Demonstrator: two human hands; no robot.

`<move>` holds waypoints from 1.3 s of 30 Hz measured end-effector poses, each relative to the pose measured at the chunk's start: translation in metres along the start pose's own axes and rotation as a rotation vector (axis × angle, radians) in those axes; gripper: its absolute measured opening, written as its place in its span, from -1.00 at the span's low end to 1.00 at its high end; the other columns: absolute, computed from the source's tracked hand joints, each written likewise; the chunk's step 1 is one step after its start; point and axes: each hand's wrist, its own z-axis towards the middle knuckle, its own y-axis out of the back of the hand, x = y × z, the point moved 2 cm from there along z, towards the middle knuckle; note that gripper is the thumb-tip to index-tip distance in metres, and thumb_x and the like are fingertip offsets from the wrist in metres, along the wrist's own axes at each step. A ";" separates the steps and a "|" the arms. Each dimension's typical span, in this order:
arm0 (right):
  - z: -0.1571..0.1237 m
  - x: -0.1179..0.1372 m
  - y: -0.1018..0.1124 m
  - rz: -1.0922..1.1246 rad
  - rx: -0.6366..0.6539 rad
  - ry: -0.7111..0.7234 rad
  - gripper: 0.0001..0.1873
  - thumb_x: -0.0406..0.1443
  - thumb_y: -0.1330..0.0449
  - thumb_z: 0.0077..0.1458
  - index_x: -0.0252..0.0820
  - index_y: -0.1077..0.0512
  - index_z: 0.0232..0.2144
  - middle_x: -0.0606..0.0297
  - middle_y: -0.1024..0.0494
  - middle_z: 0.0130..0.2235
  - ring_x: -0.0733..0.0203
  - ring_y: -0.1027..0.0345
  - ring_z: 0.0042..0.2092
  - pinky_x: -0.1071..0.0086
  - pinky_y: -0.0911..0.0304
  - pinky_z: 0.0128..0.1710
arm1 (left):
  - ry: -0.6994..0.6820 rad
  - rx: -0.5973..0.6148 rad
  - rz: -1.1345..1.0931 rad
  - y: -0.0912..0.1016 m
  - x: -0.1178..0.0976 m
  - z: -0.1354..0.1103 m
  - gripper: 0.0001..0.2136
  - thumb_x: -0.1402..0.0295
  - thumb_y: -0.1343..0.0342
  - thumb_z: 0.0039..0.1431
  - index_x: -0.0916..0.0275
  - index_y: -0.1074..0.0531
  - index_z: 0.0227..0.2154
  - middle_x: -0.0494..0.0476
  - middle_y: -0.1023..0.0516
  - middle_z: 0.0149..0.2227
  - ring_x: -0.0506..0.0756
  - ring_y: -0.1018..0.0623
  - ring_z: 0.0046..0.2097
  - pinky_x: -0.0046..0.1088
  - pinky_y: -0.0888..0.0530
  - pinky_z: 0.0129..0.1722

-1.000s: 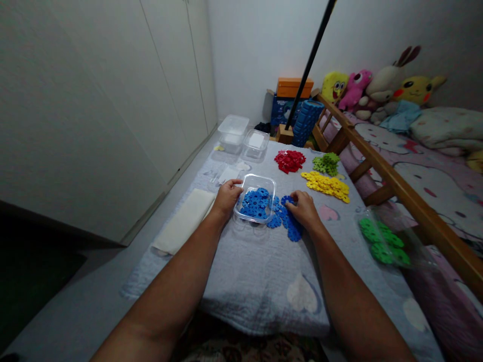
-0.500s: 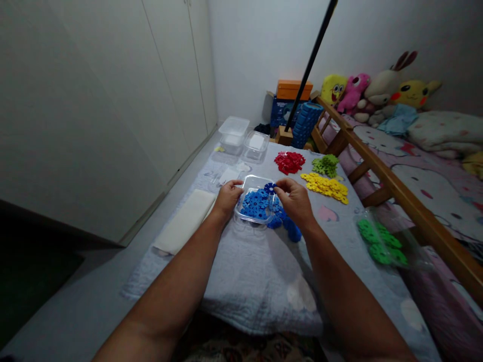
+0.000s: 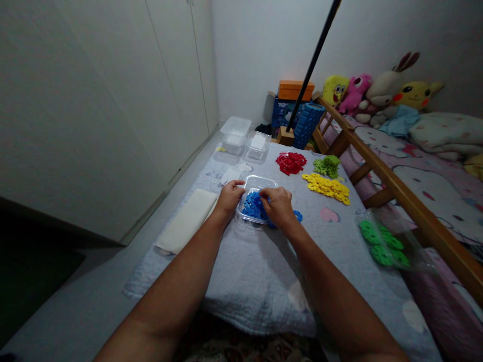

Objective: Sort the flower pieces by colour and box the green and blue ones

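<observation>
My left hand [image 3: 230, 196] pinches the left rim of a clear plastic container [image 3: 260, 179] standing on the cloth. Blue notched plastic discs [image 3: 252, 206] lie heaped inside it. Over the container's right side is my right hand [image 3: 278, 203], its fingers pressed together just above the heap. The fingertips hide whatever is between them. More blue discs [image 3: 298, 216] lie on the cloth to the right, partly covered by that hand.
Red pieces [image 3: 290, 163], light green pieces [image 3: 326, 166] and yellow discs [image 3: 327, 188] form piles at the back right. Green discs [image 3: 382, 241] fill a clear bag by the bed rail [image 3: 396, 191]. Clear containers [image 3: 236, 131] stand far back; a folded cream cloth [image 3: 187, 221] lies left.
My right hand has moved left from the container's right rim to over the heap inside; the dark blue disc it pinched is no longer plainly visible. My left hand stays at the rim.
</observation>
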 end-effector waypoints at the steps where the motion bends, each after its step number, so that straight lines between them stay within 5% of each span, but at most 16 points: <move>1: 0.000 0.000 0.000 -0.002 -0.005 0.002 -0.76 -0.35 -0.16 0.28 -0.07 -0.60 -0.09 0.16 -0.66 -0.04 -0.05 -0.34 0.05 0.09 -0.07 0.14 | -0.001 0.001 0.001 0.000 0.000 0.000 -0.64 0.37 -0.20 -0.20 0.30 -0.50 -0.23 -0.16 -0.29 -0.64 -0.02 -0.27 -0.57 -0.50 -0.15 -0.53; 11: -0.008 -0.045 0.023 -0.055 -0.091 -0.010 -0.77 -0.31 -0.13 0.29 -0.15 -0.57 -0.09 0.06 -0.58 0.00 -0.05 -0.35 0.07 0.15 -0.17 0.13 | -0.001 -0.008 0.005 0.000 0.000 0.000 -0.64 0.38 -0.20 -0.21 0.29 -0.50 -0.23 -0.14 -0.30 -0.62 -0.04 -0.25 -0.57 -0.50 -0.13 -0.54; 18: -0.031 -0.082 0.030 -0.300 0.060 -0.183 -0.60 -0.10 -0.17 0.34 -0.22 -0.51 0.08 -0.06 -0.53 0.04 -0.10 -0.40 0.09 0.20 -0.25 0.06 | -0.005 -0.015 0.023 0.000 0.002 0.000 -0.65 0.37 -0.20 -0.20 0.28 -0.51 -0.24 -0.13 -0.31 -0.60 -0.04 -0.24 -0.56 -0.50 -0.12 -0.54; 28: -0.047 -0.081 0.026 -0.354 0.230 -0.350 -0.58 -0.05 -0.14 0.37 -0.23 -0.50 0.05 -0.07 -0.52 0.01 -0.05 -0.52 -0.06 0.27 -0.27 -0.15 | -0.019 -0.004 0.023 0.001 0.002 0.001 -0.64 0.36 -0.20 -0.19 0.29 -0.50 -0.23 -0.14 -0.29 -0.62 -0.03 -0.25 -0.57 -0.50 -0.13 -0.54; 39: -0.045 -0.084 0.011 -0.220 0.131 -0.265 -0.80 -0.27 -0.20 0.31 -0.19 -0.54 -0.08 0.07 -0.54 -0.06 0.07 -0.47 -0.02 0.35 -0.24 -0.04 | -0.015 -0.008 0.026 0.000 0.000 -0.001 -0.65 0.37 -0.21 -0.19 0.29 -0.51 -0.24 -0.13 -0.33 -0.59 -0.03 -0.28 -0.56 -0.50 -0.16 -0.54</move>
